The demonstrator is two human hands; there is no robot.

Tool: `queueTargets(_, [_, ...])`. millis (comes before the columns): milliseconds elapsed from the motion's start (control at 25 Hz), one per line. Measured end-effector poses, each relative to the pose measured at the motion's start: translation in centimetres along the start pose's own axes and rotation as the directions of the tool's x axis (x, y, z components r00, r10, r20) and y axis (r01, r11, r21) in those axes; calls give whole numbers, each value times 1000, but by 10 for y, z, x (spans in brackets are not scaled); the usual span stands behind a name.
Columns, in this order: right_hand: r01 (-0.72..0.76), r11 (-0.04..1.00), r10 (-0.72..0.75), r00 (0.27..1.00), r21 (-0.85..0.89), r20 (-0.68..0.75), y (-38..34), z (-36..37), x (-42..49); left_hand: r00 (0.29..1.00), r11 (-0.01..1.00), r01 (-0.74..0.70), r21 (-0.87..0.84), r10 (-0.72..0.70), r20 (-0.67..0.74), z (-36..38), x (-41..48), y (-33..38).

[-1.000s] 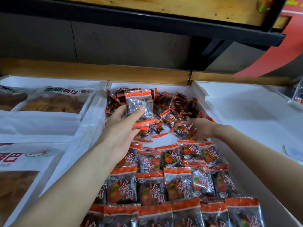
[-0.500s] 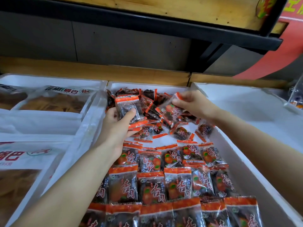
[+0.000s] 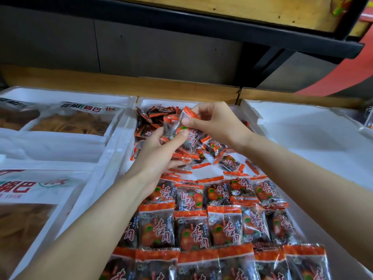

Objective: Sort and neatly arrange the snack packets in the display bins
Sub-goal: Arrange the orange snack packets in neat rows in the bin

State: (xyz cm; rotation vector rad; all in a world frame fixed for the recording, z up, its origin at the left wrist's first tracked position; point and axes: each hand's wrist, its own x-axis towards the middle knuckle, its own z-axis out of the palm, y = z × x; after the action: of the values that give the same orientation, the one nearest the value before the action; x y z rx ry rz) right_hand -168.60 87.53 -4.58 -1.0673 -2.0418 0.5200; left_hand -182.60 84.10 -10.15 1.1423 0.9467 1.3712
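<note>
The right hand (image 3: pixel 216 122) has its grip closed on one packet (image 3: pixel 186 115), pinching the orange-edged end between thumb and forefinger. That packet meets the top of a small stack of packets (image 3: pixel 171 131) that the left hand (image 3: pixel 159 152) grips, with the thumb pressed across the front and the fingers curled underneath. Both hands hang close together over the far half of the middle bin (image 3: pixel 159 102), a white foam tray.

Under and just behind the hands, a loose heap (image 3: pixel 229 161) of the same dark, orange-sealed packets lies jumbled at all angles, and a patch of bare white floor shows beside it. Nearer the person, the packets lie in overlapping rows (image 3: pixel 157 229) across the bin, fronts up with red characters showing. One packet in the far row is turned the other way.

The left bin (image 3: pixel 60 93) touches the middle one and holds large bags (image 3: pixel 80 122) of pale brown snacks with printed white labels. The right bin (image 3: pixel 302 126) stands just beside the middle bin on its other side. A wooden ledge (image 3: pixel 121 83) runs behind all three, with a black shelf (image 3: pixel 201 27) overhead.
</note>
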Motion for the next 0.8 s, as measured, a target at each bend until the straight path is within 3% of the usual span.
queueTargets(80, [-19, 994, 27, 997, 105, -75, 5, -4, 0, 998, 998, -56, 21, 56, -26, -2, 0, 0])
queueTargets(160, [-97, 994, 106, 981, 58, -163, 26, -15, -2, 996, 997, -73, -21, 72, -48, -4, 1, 1])
queueTargets(200, [-171, 982, 155, 973, -82, -169, 43, -22, -4, 995, 996, -81, -41, 79, -60, -4, 1, 2])
queueTargets(280, [-299, 848, 307, 950, -438, -54, 84, -33, -13, 992, 992, -110, -61, 105, -71, -3, 1, 3])
queueTargets(400, [-321, 675, 537, 832, -664, 143, 131, -35, -29, 991, 991, -123, -56, 119, -68, -3, 2, 1])
queueTargets(640, [-377, 712, 512, 856, -592, 71, 138, -32, -24, 989, 992, -113, -58, 106, -106, -5, 3, 4])
queueTargets(800, [-317, 818, 346, 938, -480, -29, 117, -36, -17, 974, 982, -169, -84, 154, -165, -18, 5, 17])
